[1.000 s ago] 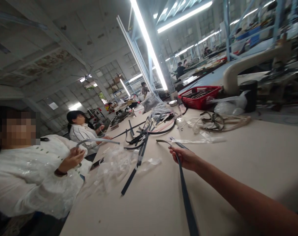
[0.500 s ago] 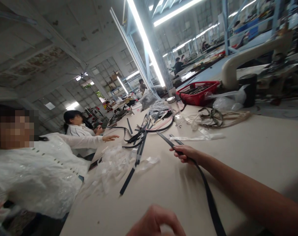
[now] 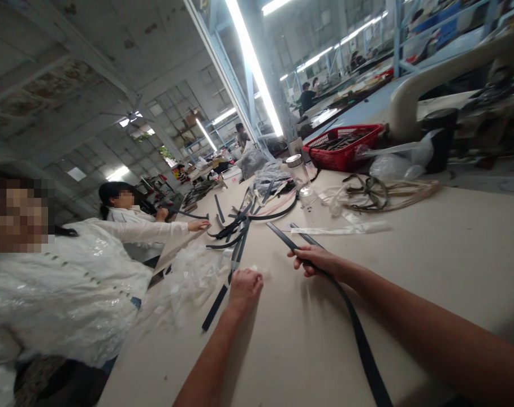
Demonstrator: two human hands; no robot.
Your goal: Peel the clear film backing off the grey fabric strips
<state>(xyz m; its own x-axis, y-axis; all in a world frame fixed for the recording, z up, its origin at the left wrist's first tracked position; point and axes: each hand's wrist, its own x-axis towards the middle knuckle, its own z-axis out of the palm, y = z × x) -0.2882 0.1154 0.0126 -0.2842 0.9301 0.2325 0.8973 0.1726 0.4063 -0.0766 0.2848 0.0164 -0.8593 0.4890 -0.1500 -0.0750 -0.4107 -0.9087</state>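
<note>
The person's left hand (image 3: 245, 285) has come forward onto the bench (image 3: 430, 271) since half a second ago, when only its knuckles showed at the bottom of the view. It now rests as a closed fist beside a clear plastic sleeve (image 3: 257, 271); whether the fingers pinch the sleeve cannot be told. The right hand (image 3: 314, 261) has stayed in place, fingers curled around a long dark strap (image 3: 358, 339), which runs from a free end further up the bench, through the grip and back toward the near edge. With both hands now on the bench, the strap work looks to be passing from one-handed holding to two-handed handling.

A co-worker's sleeve (image 3: 142, 230) has stretched out from the left edge, the hand (image 3: 198, 225) reaching a tangle of dark straps (image 3: 240, 217) in the middle of the bench. Crumpled clear plastic (image 3: 189, 277) lies along that left edge. Toward the far end stand a glass jar (image 3: 298, 175) and a red basket (image 3: 345, 147); a loop of cords (image 3: 379, 198) lies toward the right. The near right part of the bench is bare and gives the most room; the left side is crowded.
</note>
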